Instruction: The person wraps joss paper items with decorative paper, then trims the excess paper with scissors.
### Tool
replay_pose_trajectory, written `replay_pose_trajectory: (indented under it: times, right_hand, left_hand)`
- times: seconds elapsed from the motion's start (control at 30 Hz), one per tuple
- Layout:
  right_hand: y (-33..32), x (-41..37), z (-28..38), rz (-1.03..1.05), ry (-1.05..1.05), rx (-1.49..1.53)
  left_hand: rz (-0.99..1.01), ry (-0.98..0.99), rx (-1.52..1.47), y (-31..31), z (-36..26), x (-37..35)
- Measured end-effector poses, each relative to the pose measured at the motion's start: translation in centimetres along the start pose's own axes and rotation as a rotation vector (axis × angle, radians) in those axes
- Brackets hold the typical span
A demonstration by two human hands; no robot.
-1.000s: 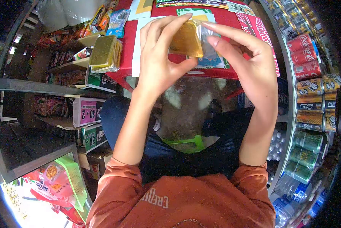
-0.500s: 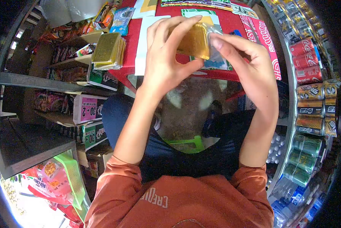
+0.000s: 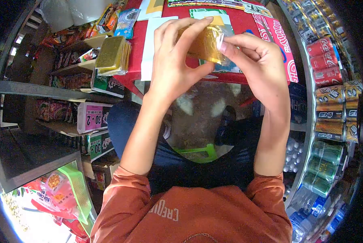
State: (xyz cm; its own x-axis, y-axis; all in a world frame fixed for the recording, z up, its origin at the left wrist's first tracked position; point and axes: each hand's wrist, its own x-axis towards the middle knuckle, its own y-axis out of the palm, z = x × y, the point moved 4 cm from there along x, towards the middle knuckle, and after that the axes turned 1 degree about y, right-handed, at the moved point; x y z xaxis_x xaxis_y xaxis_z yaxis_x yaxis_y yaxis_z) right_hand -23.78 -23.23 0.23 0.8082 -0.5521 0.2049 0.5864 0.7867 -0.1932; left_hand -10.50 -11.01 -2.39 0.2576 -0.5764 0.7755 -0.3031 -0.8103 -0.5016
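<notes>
Above the near edge of the red table, my left hand (image 3: 173, 56) is wrapped round a gold packet (image 3: 207, 43) in clear plastic, fingers over its top and thumb below. My right hand (image 3: 256, 58) pinches the clear wrap at the packet's right edge between thumb and forefinger. A stack of similar gold packets (image 3: 112, 55) lies at the table's left corner. White sheets and a green-edged paper lie under and behind my hands, partly hidden by them.
The red table (image 3: 135, 48) also bears a blue packet (image 3: 126, 22) and pink patterned paper (image 3: 280, 36). Shelves with snack boxes (image 3: 93, 117) stand on the left. Drink cans (image 3: 329, 105) line the right side. A green stool (image 3: 201, 153) shows between the legs.
My right hand has shifted slightly left against the packet, and the clear wrap there looks more bunched. My left hand keeps its hold.
</notes>
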Motion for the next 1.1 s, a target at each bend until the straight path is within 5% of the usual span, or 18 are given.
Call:
replay_pose_trajectory:
  times: [0.4,0.6,1.1]
  right_hand:
    - [0.1,-0.3,1.4,0.086,-0.038,-0.290]
    - [0.5,-0.3,1.4,0.013,-0.214,-0.204]
    - [-0.4,-0.3,2.2,-0.125,-0.250,-0.382]
  left_hand:
    - [-0.044,0.051,-0.014,-0.1,0.1,-0.1]
    - [-0.092,0.067,0.007,-0.2,-0.1,0.0]
    - [-0.041,0.012,-0.014,-0.1,0.1,0.1]
